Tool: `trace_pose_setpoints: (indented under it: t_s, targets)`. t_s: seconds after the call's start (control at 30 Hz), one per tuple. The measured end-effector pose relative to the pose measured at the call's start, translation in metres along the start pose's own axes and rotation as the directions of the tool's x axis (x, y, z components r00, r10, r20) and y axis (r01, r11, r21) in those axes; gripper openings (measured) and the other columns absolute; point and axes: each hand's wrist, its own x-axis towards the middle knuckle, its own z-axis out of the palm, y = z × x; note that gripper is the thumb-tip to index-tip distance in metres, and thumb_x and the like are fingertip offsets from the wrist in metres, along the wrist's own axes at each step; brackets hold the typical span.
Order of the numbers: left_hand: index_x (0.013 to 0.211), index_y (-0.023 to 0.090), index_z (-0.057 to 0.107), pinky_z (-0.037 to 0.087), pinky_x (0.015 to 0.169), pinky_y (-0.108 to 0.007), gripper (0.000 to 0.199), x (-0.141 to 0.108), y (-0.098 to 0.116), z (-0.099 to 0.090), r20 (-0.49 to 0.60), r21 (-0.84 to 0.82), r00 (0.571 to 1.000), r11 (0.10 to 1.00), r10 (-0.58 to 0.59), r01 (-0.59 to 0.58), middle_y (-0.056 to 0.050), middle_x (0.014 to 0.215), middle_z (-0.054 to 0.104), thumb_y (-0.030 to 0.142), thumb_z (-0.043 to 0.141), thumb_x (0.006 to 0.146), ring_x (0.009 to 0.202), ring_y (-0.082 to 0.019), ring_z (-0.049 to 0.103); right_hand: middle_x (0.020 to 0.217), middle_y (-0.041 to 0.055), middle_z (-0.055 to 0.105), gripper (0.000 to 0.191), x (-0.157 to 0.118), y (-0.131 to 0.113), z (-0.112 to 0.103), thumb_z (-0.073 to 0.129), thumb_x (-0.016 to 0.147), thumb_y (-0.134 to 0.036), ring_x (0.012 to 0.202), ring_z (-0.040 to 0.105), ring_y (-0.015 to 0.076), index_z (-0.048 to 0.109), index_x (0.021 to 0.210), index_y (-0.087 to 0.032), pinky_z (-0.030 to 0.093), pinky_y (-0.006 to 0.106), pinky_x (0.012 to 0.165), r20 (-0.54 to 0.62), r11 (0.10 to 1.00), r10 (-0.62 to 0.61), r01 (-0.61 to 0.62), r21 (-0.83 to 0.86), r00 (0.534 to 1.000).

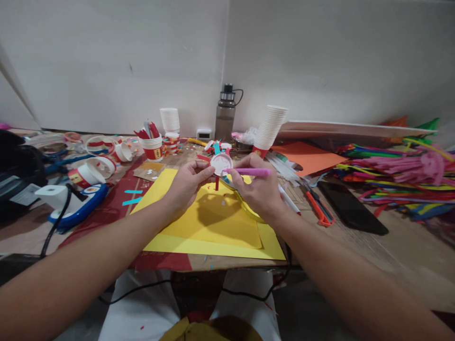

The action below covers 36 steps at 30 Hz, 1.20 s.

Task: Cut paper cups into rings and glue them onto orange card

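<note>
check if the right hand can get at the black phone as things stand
Probably yes: nothing covers the phone, and just an orange-handled tool lies low nearby. The right hand holds a pink pen, though, so it would likely need freeing first.

I can read no text for certain. Beyond my left grip [190,182], the upright red-and-white cup [152,148] carries a yellow label [157,153] with dark marks too small to make out. Farther left of that grip, a white sticker [26,194] on a black object [14,166] has faint, illegible print. Past both my left grip and my right grip [261,189], the small white device [204,134] has a dark display whose figures I can't read.
</note>
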Motion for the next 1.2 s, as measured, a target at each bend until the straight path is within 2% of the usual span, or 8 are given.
trace_pose_setpoints:
  t_s: [0.2, 0.53, 0.77, 0.93, 1.2]
  targets:
    - [0.078, 0.012, 0.061, 0.052, 0.073, -0.024, 0.028, -0.0004, -0.0003, 0.0006, 0.01, 0.003, 1.0, 1.0, -0.004, 0.004, -0.001, 0.076, 0.066, 0.027, 0.081, 0.065, 0.07, -0.01, 0.064, 0.071, 0.0009, 0.06, 0.013, 0.0001, -0.0012, -0.0013, 0.062, 0.08, -0.03, 0.069, 0.054, 0.0165, 0.054, 0.073, -0.021, 0.042, 0.032, 0.062, -0.012, 1.0, -0.002, 0.002, -0.002, 1.0]
    - [0.079, 0.013, 0.062, 0.052, 0.072, -0.024, 0.027, -0.0012, -0.0023, 0.0, 0.028, 0.01, 1.0, 1.0, -0.008, 0.008, -0.001, 0.078, 0.066, 0.028, 0.08, 0.066, 0.07, -0.01, 0.063, 0.07, 0.0012, 0.06, 0.013, 0.0001, -0.0039, -0.0017, 0.061, 0.079, -0.027, 0.068, 0.054, 0.0163, 0.053, 0.071, -0.021, 0.04, 0.03, 0.06, 0.036, 1.0, -0.014, 0.014, -0.01, 0.999]
    - [0.078, 0.013, 0.062, 0.052, 0.072, -0.024, 0.026, -0.0015, -0.0046, -0.0016, 0.05, 0.017, 0.999, 1.0, -0.013, 0.012, 0.0, 0.077, 0.066, 0.027, 0.08, 0.066, 0.069, -0.009, 0.063, 0.072, 0.0013, 0.06, 0.012, -0.001, -0.0035, -0.0005, 0.061, 0.081, -0.027, 0.069, 0.055, 0.0158, 0.054, 0.073, -0.02, 0.04, 0.03, 0.06, 0.037, 0.996, -0.084, 0.083, 0.012, 0.996]
    - [0.078, 0.012, 0.061, 0.052, 0.071, -0.023, 0.025, -0.0013, -0.005, -0.0021, 0.044, 0.017, 0.999, 1.0, -0.012, 0.011, 0.0, 0.077, 0.066, 0.026, 0.079, 0.067, 0.069, -0.009, 0.064, 0.071, 0.0016, 0.06, 0.013, -0.0005, -0.0033, -0.0007, 0.061, 0.081, -0.027, 0.069, 0.055, 0.0159, 0.054, 0.073, -0.02, 0.04, 0.03, 0.061, 0.046, 0.998, -0.059, 0.058, 0.007, 0.997]
    - [0.08, 0.013, 0.061, 0.052, 0.07, -0.023, 0.026, -0.0007, -0.0048, -0.0018, 0.042, 0.01, 0.999, 1.0, -0.013, 0.013, -0.001, 0.079, 0.068, 0.026, 0.08, 0.067, 0.071, -0.01, 0.065, 0.073, 0.0014, 0.06, 0.016, 0.0006, 0.0034, -0.0006, 0.061, 0.082, -0.034, 0.069, 0.054, 0.0163, 0.055, 0.075, -0.021, 0.043, 0.032, 0.064, -0.029, 1.0, 0.002, -0.002, 0.015, 1.0]
